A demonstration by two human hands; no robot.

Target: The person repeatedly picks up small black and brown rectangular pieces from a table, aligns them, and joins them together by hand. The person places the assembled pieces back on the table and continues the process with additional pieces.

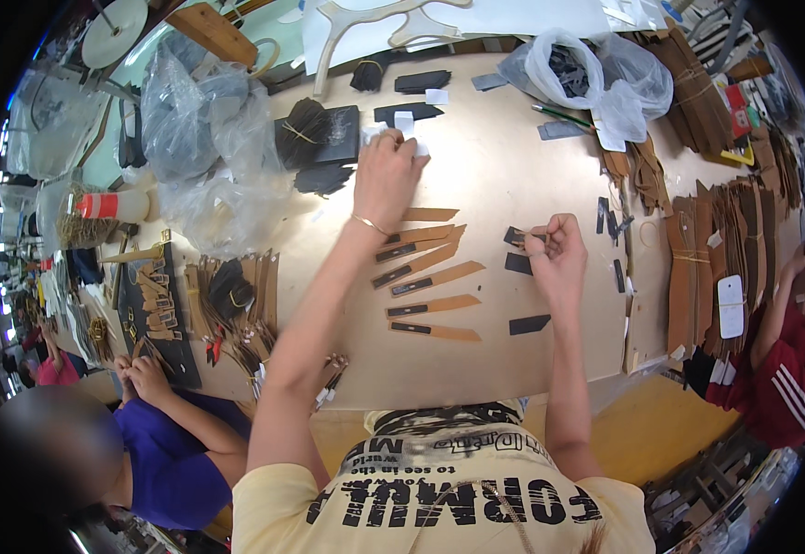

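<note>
- Strips of tan, leather-like material [458, 274], long and slant-tipped, lie fanned on the glossy brown tabletop [458, 374]; I take them as my clock's centre. Most bear a narrow black rectangular patch on the end toward 9 o'clock.
- Toward 12 o'clock, my left hand [388, 175] reaches over the fan, its fingers bent down at some small white paper slips [406, 122]. I cannot tell whether I pinch one.
- At 3 o'clock I hold my right hand [557, 258] with thumb and forefinger drawn close beside a small flat black piece [513, 236]; whether they pinch it, I cannot tell.
- A second black piece [519, 265] lies just beside that hand, and a third [529, 325] at 4 o'clock.
- At 11 o'clock sits a tied bundle of dark strips [303, 125]; at 1, a translucent plastic bag [536, 57] with dark scraps inside.
- Beyond my right hand, at 3, stand dark-brown stacked panels [686, 268].
</note>
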